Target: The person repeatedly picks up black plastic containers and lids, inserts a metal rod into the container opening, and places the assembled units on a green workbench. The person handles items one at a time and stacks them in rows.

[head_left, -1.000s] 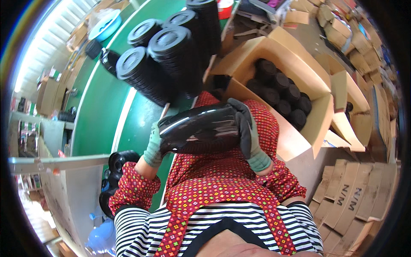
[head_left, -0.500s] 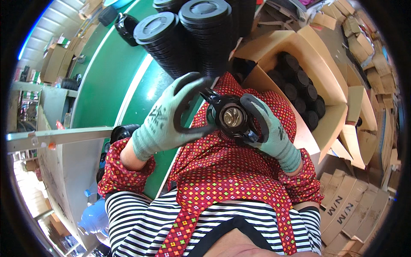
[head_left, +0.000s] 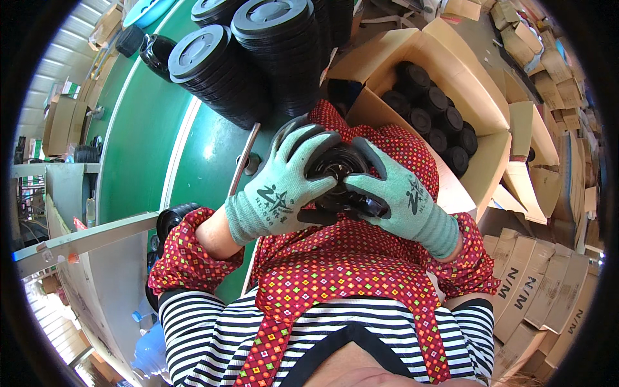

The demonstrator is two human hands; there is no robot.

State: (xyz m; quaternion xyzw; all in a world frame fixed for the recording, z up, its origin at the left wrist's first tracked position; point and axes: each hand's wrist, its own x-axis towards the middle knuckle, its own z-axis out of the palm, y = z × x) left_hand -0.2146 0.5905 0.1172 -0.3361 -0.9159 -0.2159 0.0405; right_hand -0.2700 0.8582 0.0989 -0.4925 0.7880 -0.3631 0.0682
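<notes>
In front of my apron, both gloved hands are closed round a glossy black jug-like vessel (head_left: 335, 169). My left hand (head_left: 280, 177) wraps its left side, fingers over the far edge. My right hand (head_left: 401, 197) grips the right side. The two thumbs nearly meet on the black round top that faces up. Most of the vessel's body is hidden by the gloves, and I cannot tell whether a separate lid sits on it. Beyond my hands, tall stacks of black round disc-shaped parts (head_left: 271, 19) stand on the green bench (head_left: 216, 138).
To the right, an open cardboard box (head_left: 480, 103) holds several black round-topped pieces (head_left: 435, 116). A glossy black jug (head_left: 157, 57) lies at the far left of the bench. A metal rail (head_left: 90, 240) crosses at left. Flat cartons (head_left: 535, 284) lie at lower right.
My left hand has closed from a wide, open grasp onto the vessel, and both thumbs have come together on top. The shiny metallic opening seen before no longer shows.
</notes>
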